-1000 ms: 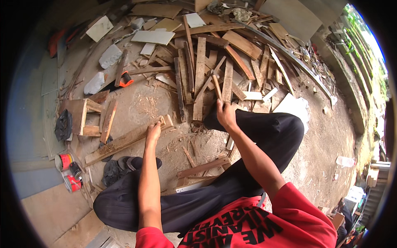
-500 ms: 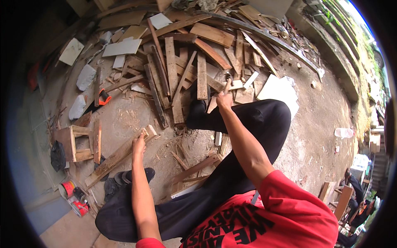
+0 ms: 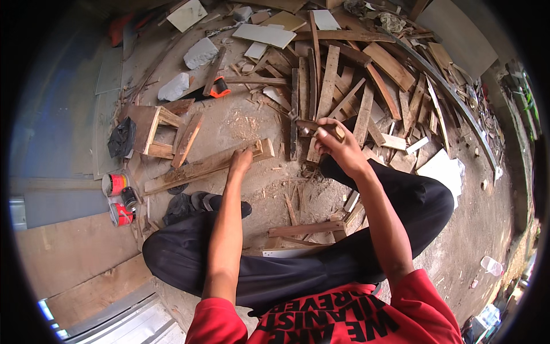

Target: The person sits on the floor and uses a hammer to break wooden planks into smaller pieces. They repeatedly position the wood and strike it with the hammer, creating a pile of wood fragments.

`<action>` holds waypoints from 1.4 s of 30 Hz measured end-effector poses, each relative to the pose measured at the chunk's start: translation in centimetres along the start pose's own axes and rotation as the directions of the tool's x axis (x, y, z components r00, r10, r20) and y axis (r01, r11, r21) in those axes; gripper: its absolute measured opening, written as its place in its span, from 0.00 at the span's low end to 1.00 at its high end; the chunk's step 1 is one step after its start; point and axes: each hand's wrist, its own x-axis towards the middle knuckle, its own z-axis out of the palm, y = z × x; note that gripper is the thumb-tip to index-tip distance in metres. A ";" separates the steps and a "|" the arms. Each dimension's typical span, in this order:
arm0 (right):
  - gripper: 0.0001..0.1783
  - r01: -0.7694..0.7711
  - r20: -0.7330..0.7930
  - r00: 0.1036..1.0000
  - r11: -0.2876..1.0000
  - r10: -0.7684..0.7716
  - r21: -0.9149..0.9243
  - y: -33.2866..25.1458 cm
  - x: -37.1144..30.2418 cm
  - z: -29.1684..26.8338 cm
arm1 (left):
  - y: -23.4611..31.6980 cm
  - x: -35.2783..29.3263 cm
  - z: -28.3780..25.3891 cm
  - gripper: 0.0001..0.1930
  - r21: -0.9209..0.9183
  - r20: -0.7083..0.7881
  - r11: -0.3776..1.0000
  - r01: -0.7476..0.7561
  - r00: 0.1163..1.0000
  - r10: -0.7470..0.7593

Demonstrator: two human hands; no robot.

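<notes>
My left hand (image 3: 242,158) is closed over the right end of a rough wooden plank (image 3: 197,169), which lies slanted on the ground in front of my left leg. Whether a small thing is also pinched there is too small to tell. A second piece of wood (image 3: 265,148) shows beside that end. My right hand (image 3: 339,147) grips a hammer (image 3: 312,124) by its wooden handle. The hammer is raised off the ground, its dark metal head pointing left, to the right of the plank and apart from it.
A heap of loose boards (image 3: 364,112) covers the far middle and right. At left lie a handsaw with an orange handle (image 3: 219,88), a small wooden frame (image 3: 158,132) and red cans (image 3: 120,214). A short board (image 3: 306,229) lies between my legs.
My right hand has lifted the hammer off the heap and turned its head leftward, nearer the plank. My left hand remains at the plank's end. The view has swung left.
</notes>
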 end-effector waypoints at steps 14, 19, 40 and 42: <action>0.21 0.677 0.676 0.700 0.520 -0.233 -0.521 -1.4 6.9 17.2 | 2.7 -9.8 -9.5 0.13 -0.151 0.295 0.985 -0.077 0.948 0.120; 0.28 0.711 0.736 0.657 0.458 -0.163 -0.533 1.1 7.3 22.6 | 1.9 -11.7 -10.5 0.12 -0.301 0.335 0.951 0.064 0.941 0.042; 0.25 0.515 0.676 0.724 0.543 0.139 -0.663 10.5 6.1 25.3 | -12.2 -11.6 -9.0 0.26 -0.497 0.519 0.815 0.298 0.855 0.004; 0.26 0.442 0.641 0.744 0.581 0.190 -0.684 11.0 6.3 25.2 | -16.1 -10.6 -6.7 0.31 -0.491 0.487 0.739 0.461 0.849 -0.206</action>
